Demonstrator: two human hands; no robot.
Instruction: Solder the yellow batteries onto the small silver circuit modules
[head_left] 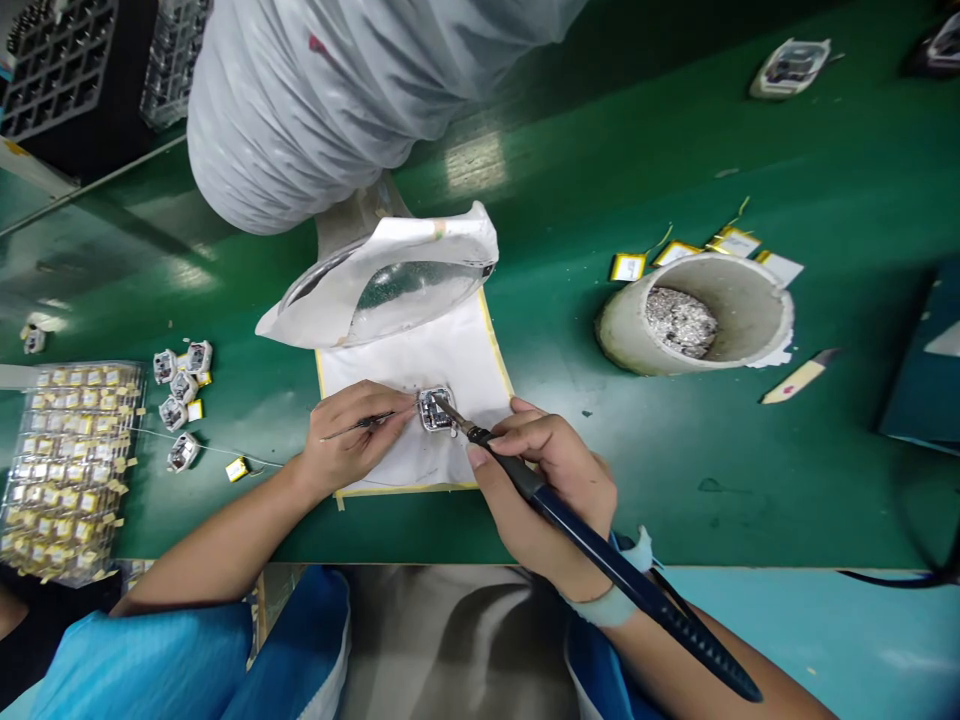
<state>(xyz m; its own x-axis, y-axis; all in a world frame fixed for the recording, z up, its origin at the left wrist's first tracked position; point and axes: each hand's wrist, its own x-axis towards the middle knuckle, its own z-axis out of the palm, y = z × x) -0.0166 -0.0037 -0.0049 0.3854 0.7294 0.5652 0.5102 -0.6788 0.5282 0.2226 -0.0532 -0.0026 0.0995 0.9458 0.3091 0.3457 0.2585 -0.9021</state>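
On a white sheet (397, 465) edged with yellow tape lies a small square electronic device (436, 409), its white casing uncovered so the circuit board shows. My right hand (559, 480) grips a soldering iron (577, 535) like a pen, its tip touching or just above the board. From the left, my left hand (360, 435) pinches slim metal tweezers (367, 422), fingertips at the device's left edge. The far ends of the tweezers are hidden by the fingers. A wristband (607, 605) is around my right wrist.
A white fume hood (315, 290) on a grey hose (315, 110) stands behind the sheet. To the right are a pot (622, 330) of solder scraps, several batteries (628, 266) and a knife (799, 378). At left are several devices (182, 452) and a battery tray (64, 460).
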